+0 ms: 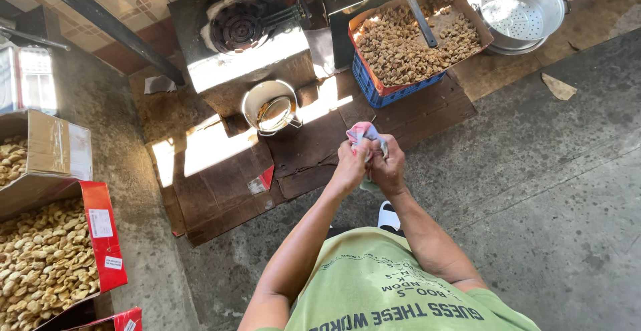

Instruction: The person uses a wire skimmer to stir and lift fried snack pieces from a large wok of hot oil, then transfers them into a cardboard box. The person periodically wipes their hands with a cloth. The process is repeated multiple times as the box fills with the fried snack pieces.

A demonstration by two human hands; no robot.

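Observation:
Both my hands meet in front of me over the floor, closed around a small pink and light-blue cloth [364, 133]. My left hand [350, 164] grips its lower left part. My right hand [388, 166] grips it from the right, with the cloth bunched up above my knuckles. A green bit shows below my hands. Beyond them stands a small white pot [270, 105] with a strainer inside, next to a dark gas burner [238, 27].
A blue crate [374, 89] lined with cardboard holds brown fried pieces and a ladle [418, 12]. A metal steamer pot [521, 9] stands at the far right. Cardboard boxes [47, 251] of pale snack pieces sit at the left. Flattened cardboard [220, 184] covers the floor.

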